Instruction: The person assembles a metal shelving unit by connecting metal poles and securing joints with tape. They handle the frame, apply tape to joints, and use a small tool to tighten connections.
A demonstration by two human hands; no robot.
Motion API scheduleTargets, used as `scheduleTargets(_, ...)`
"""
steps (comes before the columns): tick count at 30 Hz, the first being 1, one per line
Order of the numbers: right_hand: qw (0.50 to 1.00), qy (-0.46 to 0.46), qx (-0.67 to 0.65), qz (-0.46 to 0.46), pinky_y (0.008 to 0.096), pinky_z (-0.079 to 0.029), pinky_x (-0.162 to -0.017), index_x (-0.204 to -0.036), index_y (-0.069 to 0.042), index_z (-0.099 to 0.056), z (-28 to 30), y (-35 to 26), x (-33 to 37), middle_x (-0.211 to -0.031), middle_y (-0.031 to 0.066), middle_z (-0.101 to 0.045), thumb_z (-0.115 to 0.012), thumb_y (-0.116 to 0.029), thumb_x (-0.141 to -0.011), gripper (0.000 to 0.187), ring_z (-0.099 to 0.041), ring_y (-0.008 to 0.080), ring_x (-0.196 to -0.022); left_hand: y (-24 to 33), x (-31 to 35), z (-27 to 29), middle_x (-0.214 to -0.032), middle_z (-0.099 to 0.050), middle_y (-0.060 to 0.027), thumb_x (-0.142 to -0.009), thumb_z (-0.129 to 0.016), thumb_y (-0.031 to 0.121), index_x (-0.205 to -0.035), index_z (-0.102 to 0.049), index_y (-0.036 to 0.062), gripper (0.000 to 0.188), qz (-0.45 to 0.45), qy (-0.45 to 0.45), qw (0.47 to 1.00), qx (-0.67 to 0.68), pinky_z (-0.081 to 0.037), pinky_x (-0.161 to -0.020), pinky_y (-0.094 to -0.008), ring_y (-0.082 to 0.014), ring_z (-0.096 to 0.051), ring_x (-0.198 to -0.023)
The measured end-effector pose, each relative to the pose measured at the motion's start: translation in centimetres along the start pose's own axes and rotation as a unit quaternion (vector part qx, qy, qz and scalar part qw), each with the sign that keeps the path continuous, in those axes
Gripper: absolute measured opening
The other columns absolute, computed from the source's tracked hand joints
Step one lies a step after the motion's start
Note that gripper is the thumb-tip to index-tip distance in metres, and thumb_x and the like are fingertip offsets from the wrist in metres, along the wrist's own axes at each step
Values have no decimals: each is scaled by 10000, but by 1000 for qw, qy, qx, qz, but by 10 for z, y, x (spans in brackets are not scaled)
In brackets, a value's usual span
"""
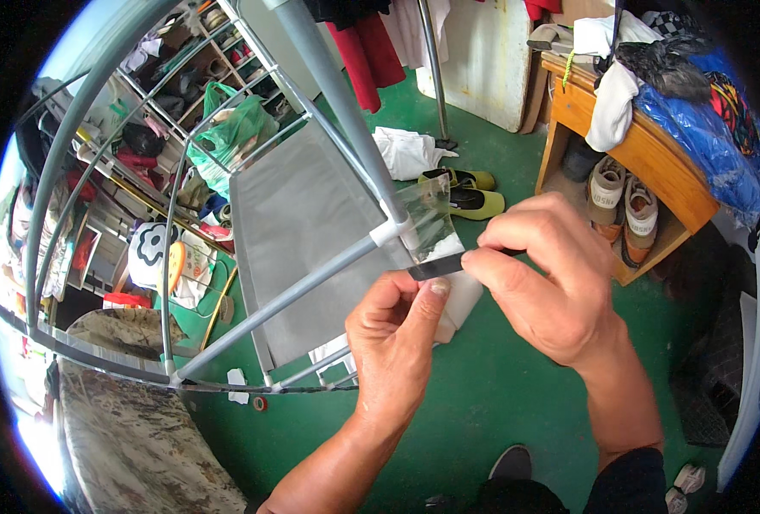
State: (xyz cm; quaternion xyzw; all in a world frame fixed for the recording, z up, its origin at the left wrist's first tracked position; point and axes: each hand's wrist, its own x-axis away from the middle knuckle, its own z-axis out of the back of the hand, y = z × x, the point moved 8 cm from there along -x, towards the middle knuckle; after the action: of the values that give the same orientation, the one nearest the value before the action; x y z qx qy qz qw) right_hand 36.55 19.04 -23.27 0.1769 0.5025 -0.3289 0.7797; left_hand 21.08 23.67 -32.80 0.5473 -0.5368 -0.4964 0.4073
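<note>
A short black flat strip (438, 267) is stretched between my two hands, in front of a grey tube frame. My left hand (390, 347) pinches its left end between thumb and fingers. The right hand (560, 278) grips the other end with its fingers curled, and that end is partly hidden. Just beyond the strip, a clear plastic piece (427, 201) hangs beside a pale joint (391, 230) of the tube frame (277, 306). A grey fabric panel (298, 240) lies within the frame. I cannot tell whether the strip touches the clear plastic.
Yellow-green shoes (474, 204) and a white cloth (407, 152) lie on the green floor. To the right, a wooden cabinet (645, 184) holds sneakers, with a blue plastic bag (705, 184) on top. Cluttered shelves and a green bag (234, 137) stand far left; camouflage fabric (131, 437) lies near left.
</note>
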Motion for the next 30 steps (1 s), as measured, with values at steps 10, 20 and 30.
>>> scheduleTargets(10, 1000, -12, 17, 20, 341, -512, -591, -880, -12, -711, -9, -7, -9, -866, 79, -637, -761, 3, -612, 273, -638, 257, -749, -1, 1, 2, -898, -713, -15, -974, -703, 68, -965, -696, 18, 51, -1, -9, 1000, -15, -499, -653, -224, -52, -608, -753)
scheduleTargets(20, 999, -24, 10, 19, 343, -507, -586, -865, -5, -707, -11, -5, -12, -850, 82, -635, -763, -6, -616, 255, -635, 257, -738, -2, 3, 0, -882, -703, -17, -978, -693, 59, -950, -666, 13, 59, -5, -16, 1000, -18, -507, -659, -226, -55, -617, -755)
scheduleTargets(30, 999, -26, 24, 27, 341, -505, -580, -869, -1, -702, 1, 10, -5, -840, 90, -628, -769, 41, -606, 274, -626, 259, -720, -5, 4, 2, -785, -606, 38, -966, -726, 88, -905, -661, 15, 115, -9, -3, 1000, -12, -422, -620, -197, -21, -516, -704)
